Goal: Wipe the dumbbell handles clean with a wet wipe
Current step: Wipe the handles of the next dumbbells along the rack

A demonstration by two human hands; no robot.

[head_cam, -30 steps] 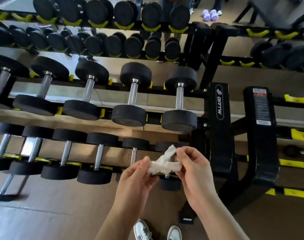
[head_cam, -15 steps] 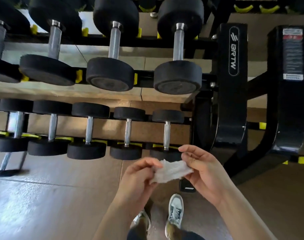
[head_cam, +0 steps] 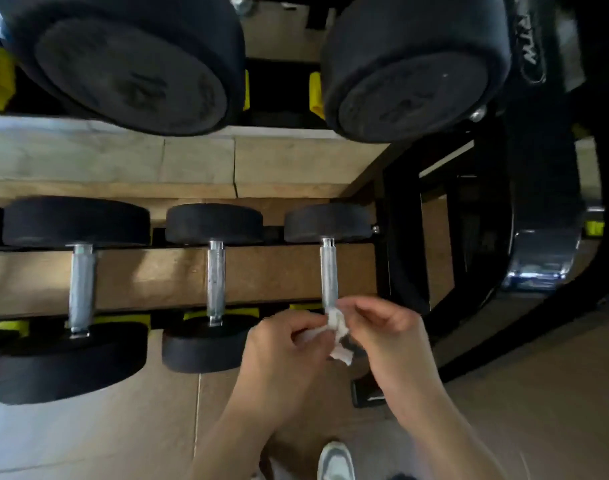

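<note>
Left hand (head_cam: 282, 344) and right hand (head_cam: 382, 334) pinch the wadded wipe (head_cam: 337, 327), so it'll likely skip parts of the handle (head_cam: 329, 271).

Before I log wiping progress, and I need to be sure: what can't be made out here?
Head view only.
1. Near head of the rightmost dumbbell: hidden behind the left hand, right hand and wipe.
2. Whether the wipe touches its handle: they overlap, blurred.
3. Handles of the upper dumbbells: cut off by the top edge.
4. Numbers on their faces: motion blur.
</note>
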